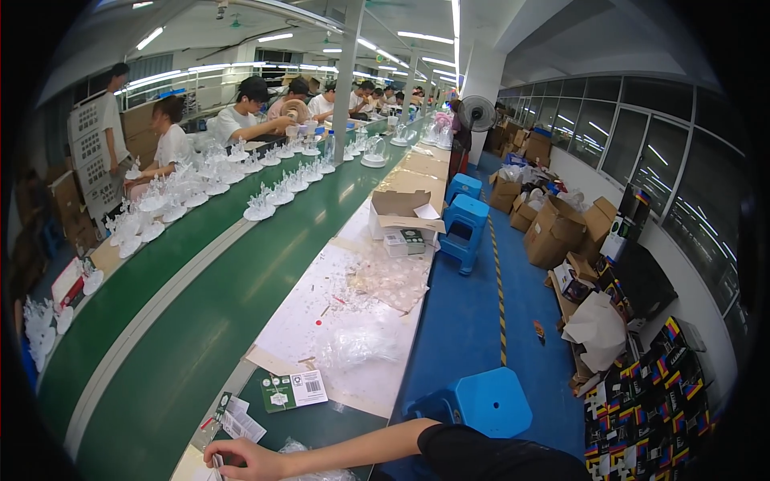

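My right hand point(250, 461) reaches in along the lower edge, its forearm crossing from the right in a black sleeve. The thumb and fingers are pinched together around a thin, pale edge, cut off by the bottom of the picture. Just beyond the fingers lie folded white printed slips point(241, 422). A green and white printed carton point(293, 390) lies flat farther up the bench. Crumpled clear plastic point(309, 450) pokes out behind my wrist. My left hand is out of the picture.
A littered white worktop point(301, 317) carries clear film point(357, 345) and an open cardboard box point(405, 210). Left of it runs a green conveyor point(200, 321) with rows of clear ornaments point(277, 194); several people sit beyond. Blue stools point(493, 401) and stacked cartons point(654, 401) stand right.
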A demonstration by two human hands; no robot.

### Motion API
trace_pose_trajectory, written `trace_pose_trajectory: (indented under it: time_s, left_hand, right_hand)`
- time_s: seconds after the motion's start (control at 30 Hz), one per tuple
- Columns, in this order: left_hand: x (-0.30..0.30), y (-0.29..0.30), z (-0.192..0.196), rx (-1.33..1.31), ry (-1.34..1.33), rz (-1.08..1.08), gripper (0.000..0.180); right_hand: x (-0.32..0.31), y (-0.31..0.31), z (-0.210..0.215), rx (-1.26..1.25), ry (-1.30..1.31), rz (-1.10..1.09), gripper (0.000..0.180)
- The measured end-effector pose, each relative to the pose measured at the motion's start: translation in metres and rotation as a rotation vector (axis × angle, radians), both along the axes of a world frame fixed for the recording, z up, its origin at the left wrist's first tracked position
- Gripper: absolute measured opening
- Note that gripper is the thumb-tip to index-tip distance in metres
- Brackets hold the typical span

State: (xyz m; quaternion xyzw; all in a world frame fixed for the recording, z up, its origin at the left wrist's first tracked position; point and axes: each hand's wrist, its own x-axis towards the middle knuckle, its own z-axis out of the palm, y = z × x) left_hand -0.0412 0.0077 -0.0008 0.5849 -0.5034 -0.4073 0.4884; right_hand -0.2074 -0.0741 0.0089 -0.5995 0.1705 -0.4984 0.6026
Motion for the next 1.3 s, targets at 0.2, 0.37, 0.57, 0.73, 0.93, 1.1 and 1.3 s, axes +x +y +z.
trace_pose_trajectory:
  time_s: [0.2,0.37,0.57,0.73,0.93,1.1,1.3]
  left_hand:
    - [-0.002,-0.001,-0.002,-0.024,0.004,-0.024,0.017]
    - [-0.006,0.001,0.027,-0.057,-0.077,0.001,0.018]
    - [-0.002,0.000,0.001,0.001,-0.012,0.009,0.019]
    - [0.000,-0.002,-0.005,0.028,0.036,-0.006,0.020]
    - [0.008,-0.002,-0.010,-0.010,-0.051,-0.044,0.021]
    - [0.005,-0.003,-0.008,-0.022,-0.084,-0.046,0.021]
    - [-0.002,-0.002,-0.001,0.003,-0.019,-0.049,0.021]
  right_hand:
    - [-0.004,0.002,0.000,-0.015,0.051,0.086,0.018]
    - [-0.002,0.000,0.015,-0.006,0.137,0.046,0.017]
    - [-0.004,0.003,0.010,0.034,0.137,-0.078,0.019]
    - [-0.005,0.004,0.012,-0.003,0.026,-0.010,0.021]
    - [-0.005,0.005,0.013,-0.021,0.037,0.132,0.020]
    - [-0.006,0.005,0.013,-0.038,0.092,0.047,0.022]
    - [-0.007,0.004,0.014,-0.062,0.147,-0.092,0.024]
